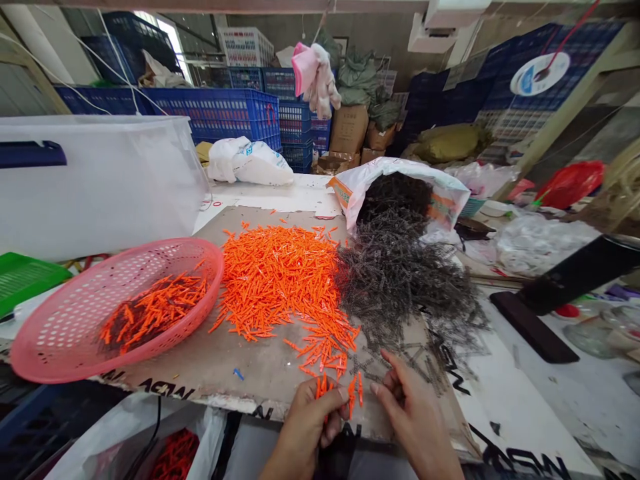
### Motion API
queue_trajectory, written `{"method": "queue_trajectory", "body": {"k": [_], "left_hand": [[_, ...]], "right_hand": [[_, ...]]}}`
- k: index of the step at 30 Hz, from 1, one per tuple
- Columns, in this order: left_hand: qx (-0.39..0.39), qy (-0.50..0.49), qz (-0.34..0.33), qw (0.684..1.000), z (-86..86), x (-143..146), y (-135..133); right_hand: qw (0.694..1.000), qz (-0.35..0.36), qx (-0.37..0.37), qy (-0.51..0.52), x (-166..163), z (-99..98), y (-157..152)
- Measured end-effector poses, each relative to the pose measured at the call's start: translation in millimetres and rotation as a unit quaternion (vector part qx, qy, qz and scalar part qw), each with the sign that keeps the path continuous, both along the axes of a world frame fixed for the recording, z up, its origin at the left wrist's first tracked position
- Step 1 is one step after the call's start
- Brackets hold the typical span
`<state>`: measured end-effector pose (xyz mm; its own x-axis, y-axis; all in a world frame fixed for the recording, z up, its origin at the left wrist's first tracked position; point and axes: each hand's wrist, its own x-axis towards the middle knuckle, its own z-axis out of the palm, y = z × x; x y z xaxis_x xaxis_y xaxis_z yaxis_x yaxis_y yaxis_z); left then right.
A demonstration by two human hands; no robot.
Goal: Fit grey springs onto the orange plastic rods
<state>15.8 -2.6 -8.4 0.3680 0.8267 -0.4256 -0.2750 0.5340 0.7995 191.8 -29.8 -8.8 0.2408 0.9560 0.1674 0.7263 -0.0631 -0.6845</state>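
A big heap of small orange plastic pins [280, 280] lies on a sheet of cardboard [220, 367], beside a heap of dark grey metal springs [400, 280] spilling from a white sack [440, 193]. My left hand [307, 427] is at the near edge, fingers curled round a few orange pins. My right hand [413, 413] is next to it, fingertips pinched close to an orange pin and the nearest springs. What the right fingers hold is too small to make out.
A pink perforated basket [60, 333] at the left holds orange pins with springs on them. A translucent plastic tub [100, 180] and a green tray [25, 277] stand behind it. Blue crates [225, 113], sacks and boxes fill the back. A black stand [560, 293] lies at the right.
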Motion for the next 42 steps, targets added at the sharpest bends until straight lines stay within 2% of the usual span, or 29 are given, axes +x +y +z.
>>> {"method": "queue_trajectory", "body": {"k": [5,9,11,16,21,25,33,39,42], "left_hand": [[-0.032,-0.026,0.029,0.999,5.1,3.3,2.2],[-0.043,-0.032,0.051,0.997,9.2,2.2,2.8],[-0.046,-0.034,0.051,0.997,10.3,2.5,3.3],[-0.035,-0.033,0.050,0.998,9.5,4.4,5.3],[-0.003,-0.022,0.028,0.999,5.5,4.1,4.9],[-0.003,-0.021,0.018,1.000,3.7,3.2,2.0],[0.010,-0.008,-0.011,1.000,4.1,2.0,1.5],[-0.001,-0.002,0.023,1.000,7.1,2.6,1.8],[-0.011,-0.014,0.027,0.999,7.7,2.2,2.6]], "right_hand": [[0.997,-0.032,0.056,-0.051,-1.9,-6.4,-0.1],[0.991,-0.103,0.048,-0.067,5.0,-0.1,0.9],[0.991,-0.112,0.051,-0.053,6.7,4.4,1.7],[0.996,-0.032,0.081,0.034,-4.4,5.4,0.2],[0.984,0.050,0.035,0.165,-30.7,-3.3,-2.4],[0.974,0.081,0.001,0.213,-41.5,-3.0,-2.0],[0.983,0.095,0.018,0.158,-40.3,1.2,-2.9],[0.993,0.029,0.058,0.096,-26.0,-12.7,-2.8],[0.995,0.027,0.066,0.073,-17.3,-20.3,-6.8]]}}
